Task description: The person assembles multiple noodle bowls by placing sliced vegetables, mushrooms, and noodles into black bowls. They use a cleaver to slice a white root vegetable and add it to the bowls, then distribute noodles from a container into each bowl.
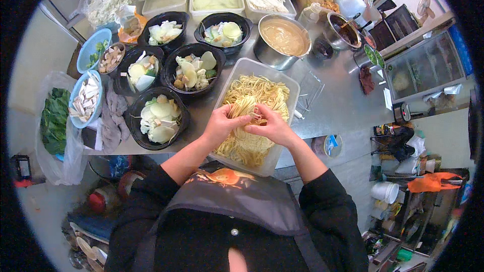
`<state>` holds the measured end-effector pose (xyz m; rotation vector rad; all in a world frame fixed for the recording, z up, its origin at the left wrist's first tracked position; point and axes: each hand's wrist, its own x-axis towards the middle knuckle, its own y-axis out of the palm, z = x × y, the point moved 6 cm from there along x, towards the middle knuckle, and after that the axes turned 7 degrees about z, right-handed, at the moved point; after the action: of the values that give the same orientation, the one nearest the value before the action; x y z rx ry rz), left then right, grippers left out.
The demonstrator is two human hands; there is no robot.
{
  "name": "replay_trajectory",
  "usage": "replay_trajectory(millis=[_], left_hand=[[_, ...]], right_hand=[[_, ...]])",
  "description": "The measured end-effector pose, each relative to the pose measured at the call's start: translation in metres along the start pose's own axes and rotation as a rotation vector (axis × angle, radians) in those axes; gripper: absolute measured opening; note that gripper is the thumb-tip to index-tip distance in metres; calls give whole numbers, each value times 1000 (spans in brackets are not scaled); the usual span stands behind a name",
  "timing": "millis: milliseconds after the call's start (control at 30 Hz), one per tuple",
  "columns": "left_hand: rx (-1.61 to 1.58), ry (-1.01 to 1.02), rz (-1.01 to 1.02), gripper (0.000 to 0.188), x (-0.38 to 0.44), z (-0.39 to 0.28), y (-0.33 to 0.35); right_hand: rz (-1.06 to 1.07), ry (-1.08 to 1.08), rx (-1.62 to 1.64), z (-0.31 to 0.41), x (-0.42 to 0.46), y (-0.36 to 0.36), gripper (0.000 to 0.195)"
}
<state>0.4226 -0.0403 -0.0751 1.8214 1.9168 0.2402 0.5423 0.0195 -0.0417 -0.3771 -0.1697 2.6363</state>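
Note:
Yellow noodles (247, 151) fill a clear plastic tub (294, 96) at the table's front edge. Above them my left hand (225, 124) grips a bundle of noodles (243, 106), fingers curled around its left side. My right hand (271, 125) touches the bundle from the right, thumb and fingers pinching a few looped strands. To the left of the tub stand several black bowls with sliced radish, cauliflower and other pieces; the nearest bowl (184, 126) is at the front, and another bowl (221, 58) sits just left of the tub.
A steel pot of tan sauce (281, 64) stands behind the tub. Right of it lies a wire rack (312, 87). Blue baskets (99, 111) of cut vegetables, a grey cloth (113, 117) and a bag of leafy greens (55, 121) are at the left. Plastic tubs (217, 13) line the back.

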Motion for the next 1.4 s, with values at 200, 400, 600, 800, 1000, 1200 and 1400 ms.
replay_trajectory(millis=[200,400,600,800,1000,1200,1400], left_hand=[[-52,-20,-112,56,-3,4,5],[-79,-111,11,50,-9,12,1],[91,-91,-19,39,-14,8,-3],[108,-17,4,37,-13,10,2],[95,-187,45,36,-13,17,-1],[66,-225,130,34,-13,18,-5],[184,-55,-40,35,-16,11,-13]], right_hand=[[-169,11,-69,-26,5,17,66],[-146,17,98,-26,4,13,64],[-132,-21,-72,-27,1,21,56],[-114,-2,133,-35,-4,25,46],[-84,89,221,-45,-12,19,41],[-73,66,369,-46,-16,9,42],[-124,51,360,-48,-14,11,42]])
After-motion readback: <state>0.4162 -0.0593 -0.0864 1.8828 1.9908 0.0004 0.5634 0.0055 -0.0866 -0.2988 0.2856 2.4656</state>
